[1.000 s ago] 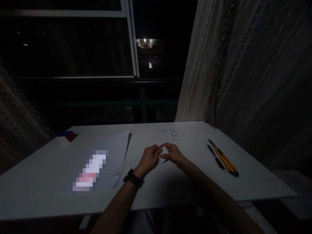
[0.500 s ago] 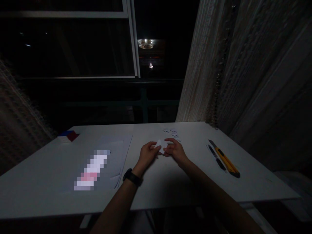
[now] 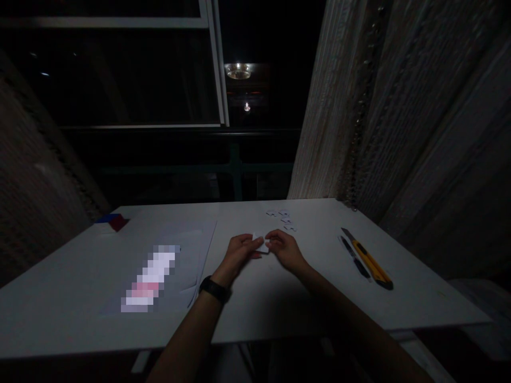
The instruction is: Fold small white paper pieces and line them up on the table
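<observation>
Sheets of loose white paper (image 3: 195,258) are laid at left. Small flat white paper-like piece (image 3: 263,248) is held at mid worktop (image 3: 279,306), grip of left hand (image 3: 236,256) closed on it, right edge pinched by right hand (image 3: 288,251); by uneven pulling it could be creased or torn. By exposed blade of yellow-and-black cutter (image 3: 373,266), skin could be cut. No container is seen.

no readable text, labels, brands or numbers, pixelated patch (image 3: 148,277) over the papers (image 3: 187,266) illegible

Matt paper piece (image 3: 263,248) (smooth-looking)
</observation>
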The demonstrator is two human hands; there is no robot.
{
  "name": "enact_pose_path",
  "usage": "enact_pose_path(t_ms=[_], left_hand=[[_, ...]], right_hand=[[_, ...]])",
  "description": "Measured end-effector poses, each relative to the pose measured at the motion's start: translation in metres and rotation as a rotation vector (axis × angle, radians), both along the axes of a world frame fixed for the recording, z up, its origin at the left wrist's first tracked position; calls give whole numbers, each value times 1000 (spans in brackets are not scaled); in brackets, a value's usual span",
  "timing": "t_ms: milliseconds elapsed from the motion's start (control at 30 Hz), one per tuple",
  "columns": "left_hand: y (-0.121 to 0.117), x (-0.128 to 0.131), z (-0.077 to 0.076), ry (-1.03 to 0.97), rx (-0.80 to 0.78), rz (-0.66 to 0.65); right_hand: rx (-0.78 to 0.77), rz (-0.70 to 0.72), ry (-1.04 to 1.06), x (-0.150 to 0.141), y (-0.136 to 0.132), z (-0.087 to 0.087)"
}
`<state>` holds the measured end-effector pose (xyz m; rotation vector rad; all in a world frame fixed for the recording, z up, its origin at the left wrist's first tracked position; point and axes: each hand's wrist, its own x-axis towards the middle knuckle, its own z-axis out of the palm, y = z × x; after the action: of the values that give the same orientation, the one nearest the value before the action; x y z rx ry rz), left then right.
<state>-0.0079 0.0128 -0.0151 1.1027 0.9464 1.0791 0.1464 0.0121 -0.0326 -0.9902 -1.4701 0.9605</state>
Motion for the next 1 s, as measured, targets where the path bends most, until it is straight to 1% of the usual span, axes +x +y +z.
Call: enact_pose_path(t_ms=[133, 233, 333, 467, 633, 733, 867, 933, 1000], left_hand=[[1, 1, 0, -6, 2, 75], [2, 1, -1, -25, 22, 130], [2, 0, 0, -37, 24, 156], [1, -1, 1, -96, -9, 140], [-1, 0, 4, -119, -20, 129], [-1, 0, 4, -115, -9, 127], [0, 0, 3, -90, -12, 155], [-1, 0, 3, -76, -8, 161], [-1, -1, 3, -72, 8, 136]], right_hand=[[-47, 43, 51, 1, 1, 0], [-47, 53, 113, 2, 2, 1], [-51, 57, 113, 3, 3, 1], [-71, 62, 84, 2, 2, -1], [-90, 65, 72, 2, 0, 0], [-98, 93, 79, 2, -2, 3], [-116, 143, 105, 1, -4, 5], [-119, 144, 111, 1, -4, 5], [-117, 140, 117, 0, -3, 3]])
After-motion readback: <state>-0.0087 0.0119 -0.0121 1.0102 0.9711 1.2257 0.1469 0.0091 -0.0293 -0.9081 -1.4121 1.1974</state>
